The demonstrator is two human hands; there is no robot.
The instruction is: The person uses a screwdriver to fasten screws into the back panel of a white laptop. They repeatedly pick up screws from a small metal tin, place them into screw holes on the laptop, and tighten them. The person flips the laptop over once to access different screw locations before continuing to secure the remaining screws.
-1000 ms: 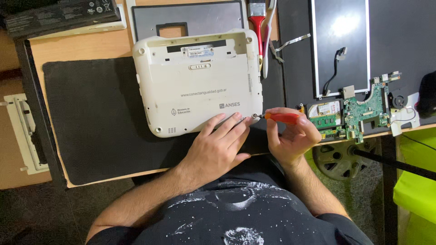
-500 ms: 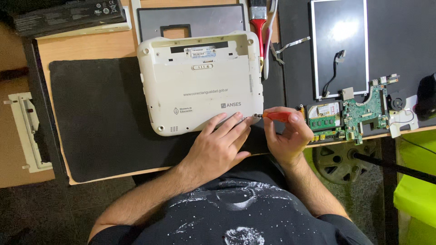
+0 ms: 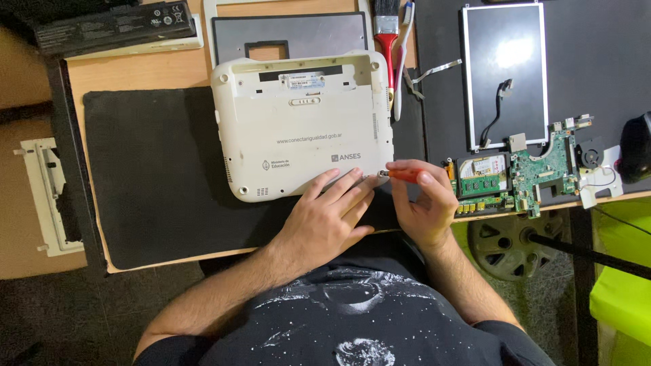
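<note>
Underneath, white laptop base point(image 3: 302, 125), rounded corners; red-handled screwdriver point(image 3: 400, 174) at corner.

Bright overhead light, glare on display panel point(image 3: 505, 71), sharp focus, soft shadows

Electronics repair bench: bare circuit board point(image 3: 542, 166), loose screen panel point(image 3: 505, 74), brush point(image 3: 386, 30).

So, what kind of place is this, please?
Probably an electronics repair bench: a white laptop lies bottom up, the right hand holds a red screwdriver, and a bare green circuit board lies beside it.
</note>
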